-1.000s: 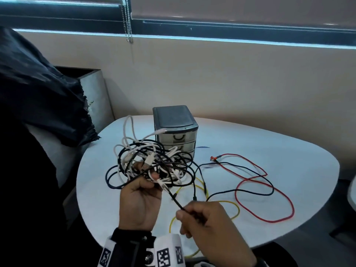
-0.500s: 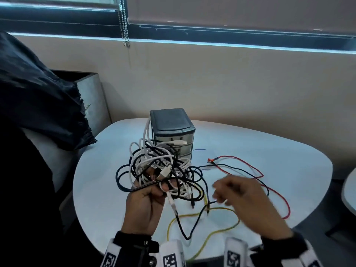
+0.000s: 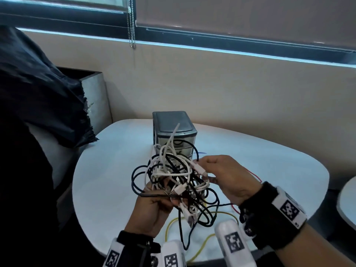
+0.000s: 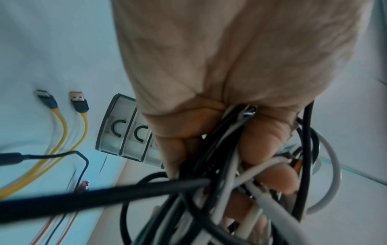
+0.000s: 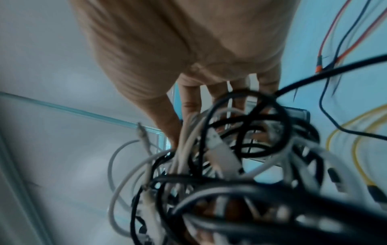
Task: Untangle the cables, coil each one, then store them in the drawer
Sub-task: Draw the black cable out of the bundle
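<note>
Holding the tangle (image 3: 173,182) above the table (image 3: 107,170), the left hand (image 3: 152,211) clamps it from below with curled fingers. The right hand (image 3: 223,176) is nearer its right side, fingers on a white plug (image 3: 199,169); whether they pinch it cannot be told. The drawer unit (image 3: 173,128) stands behind.

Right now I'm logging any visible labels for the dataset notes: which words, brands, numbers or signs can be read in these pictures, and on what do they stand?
No readable words, brands or numbers in any view.
Wristband markers: black-and-white square code patterns, no text.
Drawer unit: no label visible.
Cable plugs: no legible print; other plugs in the bundle are blurred.
</note>
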`<state>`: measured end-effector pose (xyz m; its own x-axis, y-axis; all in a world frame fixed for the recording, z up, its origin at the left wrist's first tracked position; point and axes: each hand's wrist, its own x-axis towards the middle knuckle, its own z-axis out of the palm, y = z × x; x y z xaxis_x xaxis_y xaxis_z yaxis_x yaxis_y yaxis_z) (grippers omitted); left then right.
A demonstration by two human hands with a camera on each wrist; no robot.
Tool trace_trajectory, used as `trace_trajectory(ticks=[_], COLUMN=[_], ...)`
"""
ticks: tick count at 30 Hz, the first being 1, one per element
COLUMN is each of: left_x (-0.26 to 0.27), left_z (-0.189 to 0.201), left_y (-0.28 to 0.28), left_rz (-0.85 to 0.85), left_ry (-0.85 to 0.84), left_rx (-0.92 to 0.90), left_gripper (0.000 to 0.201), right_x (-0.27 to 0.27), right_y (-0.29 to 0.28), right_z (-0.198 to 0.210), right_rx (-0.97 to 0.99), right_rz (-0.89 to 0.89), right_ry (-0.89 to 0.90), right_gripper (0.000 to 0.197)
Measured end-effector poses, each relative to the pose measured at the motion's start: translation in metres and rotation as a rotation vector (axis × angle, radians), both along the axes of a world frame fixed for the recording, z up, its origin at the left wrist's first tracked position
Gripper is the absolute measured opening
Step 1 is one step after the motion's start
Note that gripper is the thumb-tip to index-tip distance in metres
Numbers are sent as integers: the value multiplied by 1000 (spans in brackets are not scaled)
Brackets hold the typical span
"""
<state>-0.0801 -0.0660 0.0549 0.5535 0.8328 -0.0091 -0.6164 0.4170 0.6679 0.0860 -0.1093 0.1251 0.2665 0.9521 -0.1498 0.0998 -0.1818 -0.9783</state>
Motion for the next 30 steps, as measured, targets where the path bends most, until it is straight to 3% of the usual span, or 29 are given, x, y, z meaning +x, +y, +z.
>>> trace_trajectory(ticks=[2,5,8,10,12,15,17,20,24,30], left_x=[1,-2,-1,2,4,2,-1,-4,-7,-13], left_z=[5,2,-11,-9,-2,0,-3,-6,-10,-5], left_y=[-5,-7,-3,-4,-6,-5,-4,-5,-4,-6], left_rz=[-13,-48,-52,-28,-6,37,47,48,23,1], left_ry=[31,81,170,167,115,14,-2,16,-2,-13], left_rx=[16,44,31,40,65,-15,-57,-60,-34,-51], left_gripper=[18,25,31,29,34,53,50,48,44,42], right_x=[5,30,53,54,53,43,33,13,5,11], right_y=[6,21,30,30,33,27,18,11,13,23], right_z=[10,44,87,99,88,50,26,1,-12,17], right_rx=[-6,45,357,502,360,-74,-210,-217,-188,-69], right_rz=[-6,-73,-245,-259,-228,-133,11,152,127,97], right_ry=[-141,-456,-795,-872,-705,-371,-343,-318,-188,-144], right_gripper=[15,15,11,7,19,41,43,34,27,18])
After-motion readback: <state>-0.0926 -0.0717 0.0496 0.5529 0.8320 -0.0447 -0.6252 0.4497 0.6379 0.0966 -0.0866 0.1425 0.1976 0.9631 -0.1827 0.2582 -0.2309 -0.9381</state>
